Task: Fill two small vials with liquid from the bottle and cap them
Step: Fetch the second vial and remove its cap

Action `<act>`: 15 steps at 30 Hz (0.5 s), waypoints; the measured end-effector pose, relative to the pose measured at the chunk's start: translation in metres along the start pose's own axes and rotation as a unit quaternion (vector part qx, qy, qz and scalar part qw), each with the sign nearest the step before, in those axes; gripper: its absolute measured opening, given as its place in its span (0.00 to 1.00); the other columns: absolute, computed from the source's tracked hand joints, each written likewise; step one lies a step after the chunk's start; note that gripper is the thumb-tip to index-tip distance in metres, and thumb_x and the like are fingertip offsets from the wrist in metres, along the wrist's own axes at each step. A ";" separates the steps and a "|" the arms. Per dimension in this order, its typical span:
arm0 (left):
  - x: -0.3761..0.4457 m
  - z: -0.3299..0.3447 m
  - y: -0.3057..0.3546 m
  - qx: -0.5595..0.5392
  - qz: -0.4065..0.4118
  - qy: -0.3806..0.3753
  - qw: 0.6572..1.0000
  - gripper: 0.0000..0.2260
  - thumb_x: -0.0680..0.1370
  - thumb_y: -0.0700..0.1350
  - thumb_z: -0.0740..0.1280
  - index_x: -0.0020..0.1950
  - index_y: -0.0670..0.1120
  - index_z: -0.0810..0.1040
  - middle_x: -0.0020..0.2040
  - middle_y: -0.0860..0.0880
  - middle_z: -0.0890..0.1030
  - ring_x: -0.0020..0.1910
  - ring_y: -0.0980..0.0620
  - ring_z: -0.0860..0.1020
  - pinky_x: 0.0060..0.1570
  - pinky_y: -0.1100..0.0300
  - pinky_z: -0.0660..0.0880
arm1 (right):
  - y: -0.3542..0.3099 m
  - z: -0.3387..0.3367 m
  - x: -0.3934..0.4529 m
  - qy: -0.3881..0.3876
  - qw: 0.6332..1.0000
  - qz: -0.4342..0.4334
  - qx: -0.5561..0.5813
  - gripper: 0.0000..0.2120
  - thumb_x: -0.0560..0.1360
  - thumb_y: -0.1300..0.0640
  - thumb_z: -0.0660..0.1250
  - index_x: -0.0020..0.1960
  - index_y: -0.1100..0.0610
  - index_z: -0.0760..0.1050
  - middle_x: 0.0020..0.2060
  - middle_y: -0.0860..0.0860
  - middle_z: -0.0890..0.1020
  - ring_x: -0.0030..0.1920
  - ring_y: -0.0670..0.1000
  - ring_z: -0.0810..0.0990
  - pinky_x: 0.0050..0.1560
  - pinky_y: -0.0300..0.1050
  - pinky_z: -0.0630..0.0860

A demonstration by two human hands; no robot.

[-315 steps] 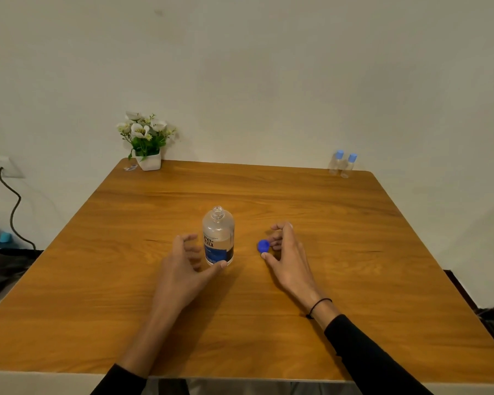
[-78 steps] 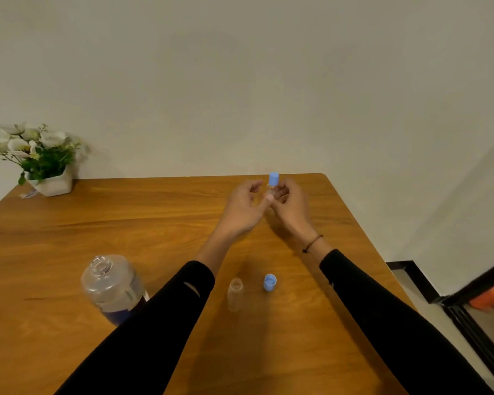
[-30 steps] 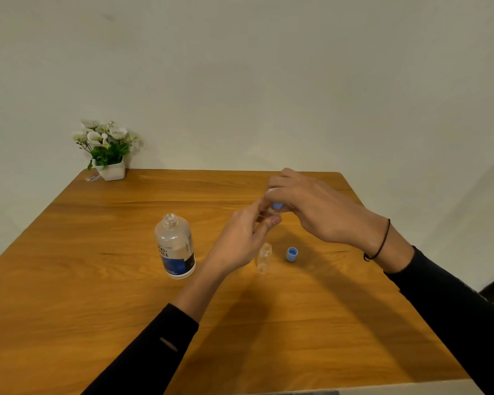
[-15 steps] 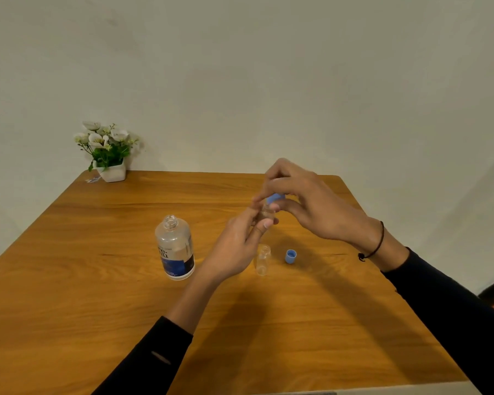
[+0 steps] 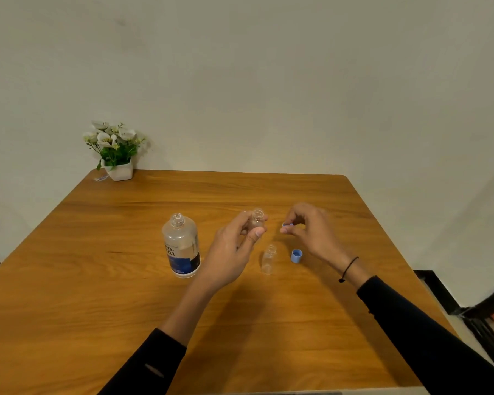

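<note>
Head view. The left hand [image 5: 234,249] pinches an uncapped small vial [image 5: 257,219] between thumb and fingers, holding it upright and clear of the wooden table [image 5: 97,295]; its mouth is open and no liquid is discernible inside. The right hand [image 5: 311,232], level with the left and just apart from it, curls its fingers round a small blue cap [image 5: 287,224], only the edge of which shows. Below and between the two hands a second vial [image 5: 268,259] stands uncapped on the table, with a loose blue cap [image 5: 296,255] just beside it, under the right wrist. The bottle [image 5: 181,246] stands open outboard of the left hand, close to its wrist, with a blue label on its lower half; its own cap is not visible. A potted flower [image 5: 114,151] sits well beyond the left hand at the far corner.

Risks, as judged: neither vial appears filled, so both must yet receive liquid. The vial mouths are narrow against the bottle's neck, so a quick tilt would likely overshoot and spill. The standing vial is light and lies within sweep of either wrist; a careless reach for the bottle could topple it. The pinched cap is small and could slip and roll away
</note>
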State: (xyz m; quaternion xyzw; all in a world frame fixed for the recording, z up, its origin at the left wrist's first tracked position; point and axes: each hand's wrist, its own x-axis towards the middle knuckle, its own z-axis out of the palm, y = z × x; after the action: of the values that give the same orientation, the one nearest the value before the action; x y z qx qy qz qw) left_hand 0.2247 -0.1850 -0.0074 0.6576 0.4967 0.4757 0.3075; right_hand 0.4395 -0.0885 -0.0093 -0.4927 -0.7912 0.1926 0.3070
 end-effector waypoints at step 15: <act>-0.009 -0.001 -0.013 0.018 -0.026 0.016 0.999 0.13 0.84 0.54 0.68 0.68 0.52 0.81 0.59 0.56 0.84 0.63 0.61 0.80 0.61 0.51 0.84 | 0.036 0.028 0.007 -0.045 0.987 0.104 0.114 0.24 0.74 0.66 0.78 0.61 0.50 0.72 0.54 0.49 0.84 0.55 0.48 0.85 0.61 0.53 0.84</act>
State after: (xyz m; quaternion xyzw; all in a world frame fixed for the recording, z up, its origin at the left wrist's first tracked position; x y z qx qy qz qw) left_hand 0.2183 -0.1897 -0.0215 0.6425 0.5268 0.4688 0.2997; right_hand 0.4418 -0.0666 -0.0499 -0.5249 -0.7217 0.3340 0.3035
